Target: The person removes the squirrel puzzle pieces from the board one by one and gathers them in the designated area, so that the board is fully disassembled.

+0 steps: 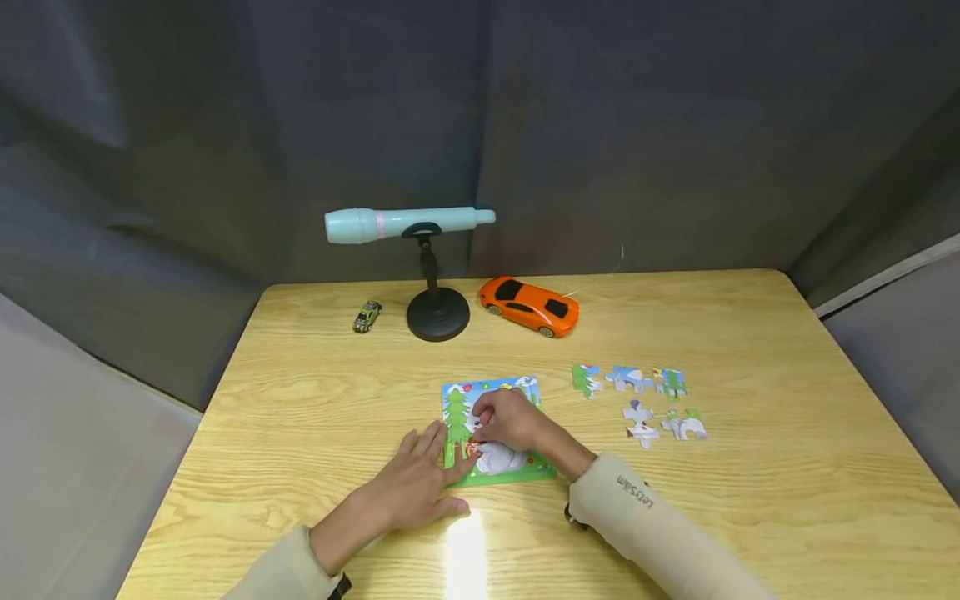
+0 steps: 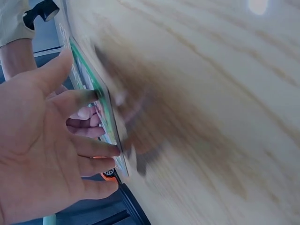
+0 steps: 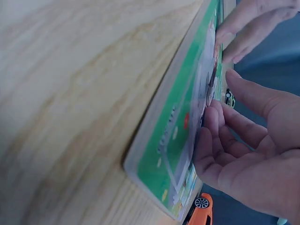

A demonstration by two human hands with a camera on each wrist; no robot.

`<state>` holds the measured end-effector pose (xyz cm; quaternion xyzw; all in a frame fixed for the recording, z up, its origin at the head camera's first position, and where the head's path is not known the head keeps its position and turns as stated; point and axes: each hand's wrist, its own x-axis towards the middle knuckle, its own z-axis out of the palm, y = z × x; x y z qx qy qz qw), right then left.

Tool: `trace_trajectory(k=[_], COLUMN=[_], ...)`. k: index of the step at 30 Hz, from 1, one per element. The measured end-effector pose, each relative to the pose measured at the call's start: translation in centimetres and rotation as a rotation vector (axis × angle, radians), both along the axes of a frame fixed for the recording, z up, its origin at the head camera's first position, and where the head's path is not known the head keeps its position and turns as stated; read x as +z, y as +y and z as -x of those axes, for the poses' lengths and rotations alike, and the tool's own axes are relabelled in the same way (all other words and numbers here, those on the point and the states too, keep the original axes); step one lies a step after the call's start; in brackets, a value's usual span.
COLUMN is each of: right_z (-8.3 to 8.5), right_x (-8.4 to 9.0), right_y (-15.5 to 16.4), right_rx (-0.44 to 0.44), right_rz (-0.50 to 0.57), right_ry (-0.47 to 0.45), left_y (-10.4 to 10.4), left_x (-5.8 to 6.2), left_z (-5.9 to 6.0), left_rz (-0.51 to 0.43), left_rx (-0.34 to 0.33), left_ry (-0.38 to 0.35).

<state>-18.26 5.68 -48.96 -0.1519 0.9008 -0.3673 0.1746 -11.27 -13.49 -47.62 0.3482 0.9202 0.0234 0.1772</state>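
Observation:
A jigsaw puzzle board [image 1: 498, 477] with a green and blue border lies on the table, its picture showing a grey animal and a green tree. Flat at its left edge rests my left hand [image 1: 420, 479], fingers spread, with fingertips touching the board. Over the middle of the picture my right hand [image 1: 510, 419] has its fingers curled down. In the right wrist view, the fingertips of the right hand [image 3: 253, 136] hold a thin puzzle piece [image 3: 210, 86] tilted at the board's surface. The hand covers part of the picture.
Several loose puzzle pieces [image 1: 642, 423] lie right of the board. Behind it stand an orange toy car [image 1: 529, 306], a light blue microphone [image 1: 420, 222] on a black stand [image 1: 438, 315] and a small green toy car [image 1: 367, 317]. Dark curtains [image 1: 600, 150] hang behind the table.

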Motion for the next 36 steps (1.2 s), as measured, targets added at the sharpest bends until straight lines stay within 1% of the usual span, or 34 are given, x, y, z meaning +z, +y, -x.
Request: trace_trajectory(k=[8,14,19,24,28,33,36], right_z=[-0.06,-0.01,0.11,0.29,0.4,0.35,0.23], right_x=[0.08,0.05,0.03,-0.28,-0.39,0.04,0.44], right_y=[-0.3,-0.47,-0.49,-0.32,-0.2,0.01,0.04], right_rx=[0.015,0.02,0.01,0.017,0.027,0.041,0.058], right_rz=[-0.032,-0.063,-0.038,-0.004,0.005,0.035,0.054], right_ry=[0.016,0.031,0.026,0.053,0.066,0.037,0.053], left_y=[0.2,0.29,0.21,0.25,0.33,0.34,0.31], left_x=[0.05,0.04,0.04,0.06,0.01,0.03,0.08], left_z=[0.02,-0.05,-0.02,-0.09,-0.12,-0.13,-0.13], left_rz=[0.001,0.021,0.016,0.001,0.007,0.019,0.023], left_rx=[0.002,-0.011,0.0,0.018,0.02,0.023,0.029], left_ry=[0.008,0.035,0.023,-0.002,0.008,0.006,0.004])
